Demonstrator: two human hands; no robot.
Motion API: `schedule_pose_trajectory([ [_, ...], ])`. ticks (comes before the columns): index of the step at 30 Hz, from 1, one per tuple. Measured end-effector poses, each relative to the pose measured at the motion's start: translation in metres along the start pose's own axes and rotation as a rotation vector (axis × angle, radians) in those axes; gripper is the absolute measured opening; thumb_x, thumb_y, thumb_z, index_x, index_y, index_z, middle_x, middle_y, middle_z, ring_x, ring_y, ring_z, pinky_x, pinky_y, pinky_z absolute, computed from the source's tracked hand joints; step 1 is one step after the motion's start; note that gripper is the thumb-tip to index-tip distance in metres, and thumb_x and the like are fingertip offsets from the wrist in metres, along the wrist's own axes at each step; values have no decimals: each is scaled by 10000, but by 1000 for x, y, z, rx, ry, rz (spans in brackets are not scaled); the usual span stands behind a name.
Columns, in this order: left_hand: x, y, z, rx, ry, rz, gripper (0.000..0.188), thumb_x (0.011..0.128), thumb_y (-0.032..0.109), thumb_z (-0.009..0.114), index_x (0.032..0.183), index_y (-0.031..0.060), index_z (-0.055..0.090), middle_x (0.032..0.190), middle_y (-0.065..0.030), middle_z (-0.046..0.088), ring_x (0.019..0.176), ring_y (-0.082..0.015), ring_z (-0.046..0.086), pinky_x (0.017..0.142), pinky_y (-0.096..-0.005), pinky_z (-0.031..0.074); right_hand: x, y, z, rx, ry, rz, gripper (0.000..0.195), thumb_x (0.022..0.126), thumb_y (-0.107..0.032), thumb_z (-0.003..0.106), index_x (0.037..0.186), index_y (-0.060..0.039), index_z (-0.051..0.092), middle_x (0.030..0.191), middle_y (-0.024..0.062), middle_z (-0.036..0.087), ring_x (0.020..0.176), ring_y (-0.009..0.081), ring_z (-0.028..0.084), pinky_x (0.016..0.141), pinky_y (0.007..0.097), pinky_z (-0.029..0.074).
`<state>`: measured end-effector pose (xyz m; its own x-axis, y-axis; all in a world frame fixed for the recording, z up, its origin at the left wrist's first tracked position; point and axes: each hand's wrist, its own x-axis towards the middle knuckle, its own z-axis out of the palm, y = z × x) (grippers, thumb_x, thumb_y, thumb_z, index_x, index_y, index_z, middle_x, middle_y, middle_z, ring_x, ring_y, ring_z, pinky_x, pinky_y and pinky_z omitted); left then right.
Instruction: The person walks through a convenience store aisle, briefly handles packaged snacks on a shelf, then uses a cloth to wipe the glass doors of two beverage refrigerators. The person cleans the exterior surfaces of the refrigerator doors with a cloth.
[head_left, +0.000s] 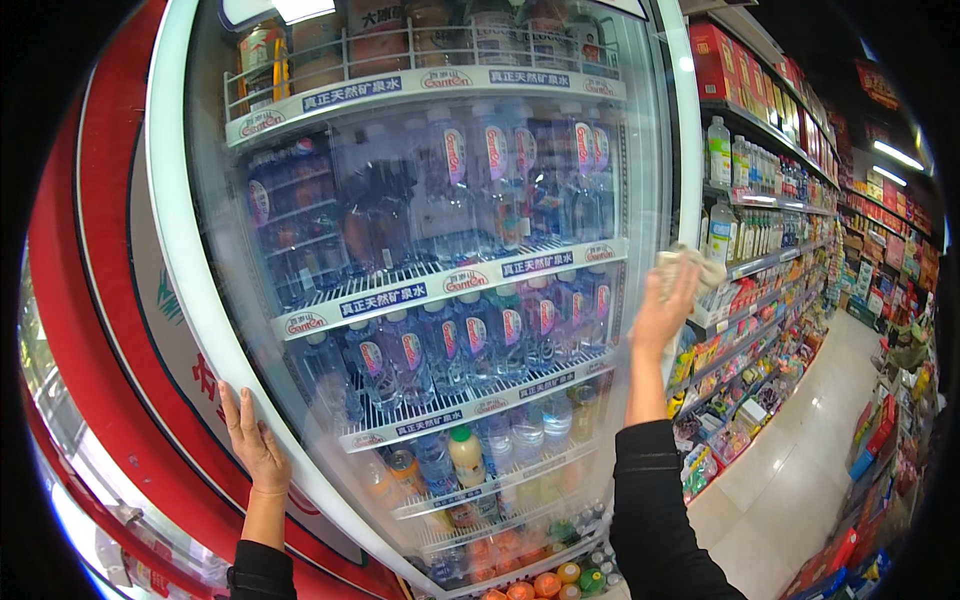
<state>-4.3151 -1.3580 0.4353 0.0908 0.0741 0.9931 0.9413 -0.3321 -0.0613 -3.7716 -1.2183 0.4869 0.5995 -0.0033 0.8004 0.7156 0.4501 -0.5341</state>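
A tall glass-door drinks cooler stands before me, its white door frame around the glass. My left hand rests against the lower left side of that frame, holding nothing, fingers slightly apart. At the right edge of the door, my right hand presses a beige cloth with the fingers extended over it. Part of the cloth is hidden behind the hand. Behind the glass, clear water bottles with pink labels stand on wire shelves.
Left of the cooler is a red and white panel. Store shelves with bottles, boxes and packets run back on the right beside a tiled floor. Bottles with orange and green caps stand low at the cooler's foot.
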Motion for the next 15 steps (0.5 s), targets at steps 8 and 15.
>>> schedule_pose_trajectory([
  [8,0,-2,-11,153,-47,6,573,882,-47,398,1440,85,417,1548,-215,287,1422,-391,296,1168,-498,219,-40,-198,40,63,-152,-390,633,862,-329,572,1436,-90,452,1529,213,321,1421,345,289,1117,563,227],
  [15,0,2,5,127,-71,4,600,860,-45,412,1448,79,420,1550,-208,292,1427,-362,303,1161,-537,204,-115,-226,36,642,-619,-1400,389,866,-181,550,1249,-218,613,1457,64,481,1379,180,410,1140,535,241],
])
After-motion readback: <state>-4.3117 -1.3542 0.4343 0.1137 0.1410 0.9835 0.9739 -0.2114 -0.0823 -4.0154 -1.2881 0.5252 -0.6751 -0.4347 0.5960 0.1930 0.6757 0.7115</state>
